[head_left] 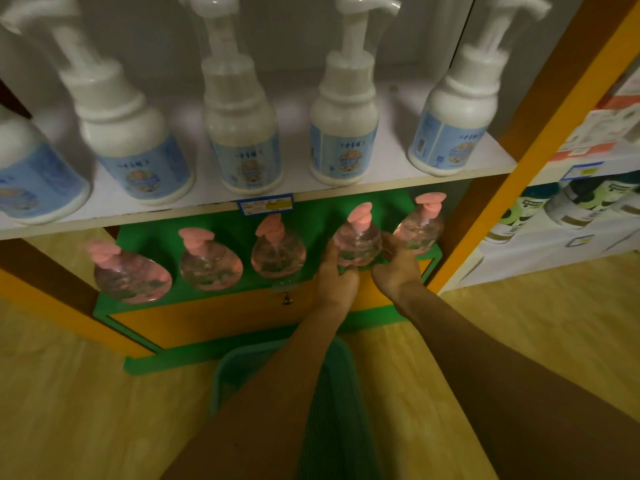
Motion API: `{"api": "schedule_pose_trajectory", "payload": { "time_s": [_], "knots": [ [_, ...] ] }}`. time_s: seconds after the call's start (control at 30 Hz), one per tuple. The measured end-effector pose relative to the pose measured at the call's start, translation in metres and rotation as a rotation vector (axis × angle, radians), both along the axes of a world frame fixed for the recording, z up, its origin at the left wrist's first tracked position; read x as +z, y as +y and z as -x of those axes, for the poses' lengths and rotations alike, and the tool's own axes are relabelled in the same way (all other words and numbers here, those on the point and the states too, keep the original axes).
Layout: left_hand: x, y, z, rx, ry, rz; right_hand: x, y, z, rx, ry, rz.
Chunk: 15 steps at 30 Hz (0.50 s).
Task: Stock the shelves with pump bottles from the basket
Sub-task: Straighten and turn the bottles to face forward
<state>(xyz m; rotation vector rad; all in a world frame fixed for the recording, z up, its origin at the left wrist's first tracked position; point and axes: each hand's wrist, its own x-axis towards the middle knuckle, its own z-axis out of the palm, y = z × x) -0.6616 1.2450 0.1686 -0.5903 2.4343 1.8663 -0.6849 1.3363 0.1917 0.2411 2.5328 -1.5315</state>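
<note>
Several clear pump bottles with pink tops stand in a row on the green lower shelf (221, 295). My left hand (335, 279) and my right hand (394, 268) hold the second bottle from the right (356, 242) at its base, one on each side, with the bottle upright on the shelf. Another bottle (420, 228) stands just to its right, close to my right hand. The teal basket (228, 372) sits on the floor below, mostly hidden by my forearms; its contents cannot be seen.
The white upper shelf (346, 187) carries several white pump bottles with blue labels, overhanging the lower row. An orange upright (540, 109) closes the shelf on the right, with other stocked goods beyond it. Wooden floor lies on both sides of the basket.
</note>
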Motion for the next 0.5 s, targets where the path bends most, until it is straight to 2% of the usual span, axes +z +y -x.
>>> {"api": "schedule_pose_trajectory", "payload": {
  "time_s": [0.23, 0.5],
  "knots": [
    [-0.008, -0.019, -0.002, 0.024, -0.006, 0.08, -0.001, -0.016, -0.002, 0.074, -0.027, 0.001],
    [-0.005, -0.025, -0.006, -0.003, -0.007, 0.076, -0.002, -0.017, -0.001, 0.075, -0.015, -0.024]
  ]
}}
